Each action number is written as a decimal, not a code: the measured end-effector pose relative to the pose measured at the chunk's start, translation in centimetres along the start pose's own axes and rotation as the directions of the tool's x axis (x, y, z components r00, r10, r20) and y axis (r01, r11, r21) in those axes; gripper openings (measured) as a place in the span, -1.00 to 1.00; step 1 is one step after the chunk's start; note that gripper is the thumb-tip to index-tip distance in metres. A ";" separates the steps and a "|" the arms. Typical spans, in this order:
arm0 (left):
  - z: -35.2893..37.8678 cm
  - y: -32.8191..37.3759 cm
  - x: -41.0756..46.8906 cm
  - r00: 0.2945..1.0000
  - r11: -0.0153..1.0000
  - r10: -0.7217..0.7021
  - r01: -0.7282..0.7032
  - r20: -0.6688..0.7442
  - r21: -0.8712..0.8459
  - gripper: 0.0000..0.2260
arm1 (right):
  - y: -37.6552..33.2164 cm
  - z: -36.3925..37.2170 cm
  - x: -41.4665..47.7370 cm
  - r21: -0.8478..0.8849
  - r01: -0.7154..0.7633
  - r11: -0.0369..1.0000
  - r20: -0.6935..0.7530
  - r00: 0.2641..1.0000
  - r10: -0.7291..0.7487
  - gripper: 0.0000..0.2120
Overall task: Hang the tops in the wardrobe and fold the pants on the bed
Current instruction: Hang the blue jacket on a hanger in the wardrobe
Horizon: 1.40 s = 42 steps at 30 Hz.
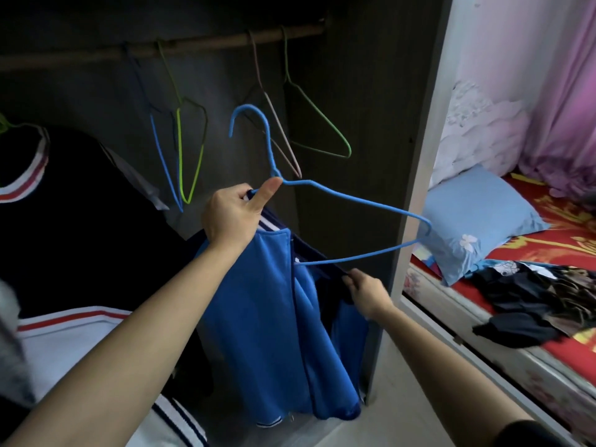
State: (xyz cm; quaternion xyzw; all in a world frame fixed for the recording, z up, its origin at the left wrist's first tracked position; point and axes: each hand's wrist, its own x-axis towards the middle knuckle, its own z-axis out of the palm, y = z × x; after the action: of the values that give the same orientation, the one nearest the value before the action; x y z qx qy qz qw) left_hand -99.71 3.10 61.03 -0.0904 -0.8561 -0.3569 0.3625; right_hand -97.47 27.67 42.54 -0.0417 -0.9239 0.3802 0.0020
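We're at an open dark-grey wardrobe [361,91] with a brown wooden rail [209,43] across the top, and a bed with a red patterned cover [567,221] just to its right under pink curtains [567,91].

Centre stage is one bright blue top with a striped collar [258,317], held up in front of the wardrobe below the rail and half threaded onto a blue wire hanger [354,204]. One hanger shoulder is inside the top; the other sticks out bare to the right.

The left hand [235,217] has its fingers wrapped round the hanger's neck and the collar together, thumb pointing up. The right hand [367,291] pinches the top's dark edge just beside the hanger's lower bar.

On the rail I count four empty wire hangers: a blue one [164,162], a yellow-green one [190,150], a pale pink one [280,124] and a green one [319,124]. At far left hangs one black top with red-and-white trim [80,204].

On the bed lie one light blue pillow [477,221] and one heap of dark clothes [532,301].
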 end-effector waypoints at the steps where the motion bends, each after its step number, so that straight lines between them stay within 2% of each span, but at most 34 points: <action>1: -0.1 -1.0 -0.2 1.000 0.999 0.013 -0.013 0.005 0.041 -0.29 | 0.6 -1.0 0.0 -0.008 -0.009 1.000 -0.030 1.000 0.008 -0.79; 5: -0.7 -4.4 -1.1 0.988 0.964 0.149 -0.156 0.051 0.214 -0.30 | 1.4 -5.8 0.5 -0.096 0.001 0.995 -0.095 0.995 -0.010 -0.72; 7: -1.0 -5.8 -1.3 0.979 0.941 0.189 -0.204 0.081 0.269 -0.33 | 0.9 -8.3 0.8 -0.065 0.027 0.997 -0.097 0.995 -0.034 -0.65; 12: -0.4 -7.6 -2.1 0.958 0.890 0.239 -0.281 0.156 0.359 -0.33 | -1.7 -11.7 1.7 -0.048 0.106 0.993 -0.153 0.982 -0.112 -0.70; 19: 1.5 -6.4 -3.4 0.975 0.928 0.180 -0.214 0.133 0.307 -0.35 | -6.8 -13.2 2.6 -0.090 0.191 0.977 -0.319 0.924 -0.210 -0.67; 25: 4.7 -5.5 -6.0 0.957 0.959 0.110 -0.173 0.268 0.225 -0.34 | -10.6 -14.9 1.3 -0.314 0.310 0.897 -0.367 0.832 -0.416 -0.66; 27: 5.5 -5.2 -6.3 0.959 0.973 0.078 -0.134 0.274 0.190 -0.34 | -11.1 -15.1 0.8 -0.357 0.329 0.874 -0.374 0.807 -0.457 -0.66; 29: 6.1 -4.9 -6.1 0.967 0.995 -0.012 -0.013 0.253 0.094 -0.37 | -11.1 -15.0 0.5 -0.357 0.299 0.885 -0.371 0.824 -0.428 -0.67; 31: 6.4 -4.7 -5.4 0.964 0.990 -0.136 0.143 0.227 -0.017 -0.41 | -11.0 -14.6 0.5 -0.388 0.229 0.893 -0.322 0.874 -0.364 -0.71; 34: 6.4 -4.6 -4.5 0.962 0.971 -0.232 0.238 0.141 -0.029 -0.46 | -10.2 -14.1 0.6 -0.407 0.159 0.900 -0.262 0.923 -0.281 -0.80; 37: 6.4 -4.1 -4.3 0.965 0.969 -0.233 0.241 0.121 -0.051 -0.51 | -9.4 -13.2 0.8 -0.217 0.095 0.972 -0.222 0.964 -0.144 -0.71; 39: 6.4 -3.8 -4.4 0.967 0.977 -0.181 0.197 0.181 -0.077 -0.55 | -9.6 -13.0 1.3 0.144 0.042 0.989 -0.229 0.973 -0.008 -0.76; 40: 6.3 -3.7 -4.4 0.966 0.981 -0.154 0.175 0.209 -0.085 -0.56 | -9.9 -13.0 1.4 0.358 0.014 0.934 -0.221 0.973 0.070 -0.79; 42: 6.0 -4.0 -4.3 0.962 0.982 -0.122 0.152 0.245 -0.108 -0.55 | -10.6 -13.4 1.7 0.683 0.014 0.730 -0.172 0.975 0.143 -0.83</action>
State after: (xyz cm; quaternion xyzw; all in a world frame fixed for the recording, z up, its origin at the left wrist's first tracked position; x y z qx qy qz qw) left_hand -101.59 4.70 53.07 -0.0956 -0.8733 -0.4211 0.2257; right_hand -99.52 29.73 59.42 -0.1107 -0.7129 0.6848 0.1025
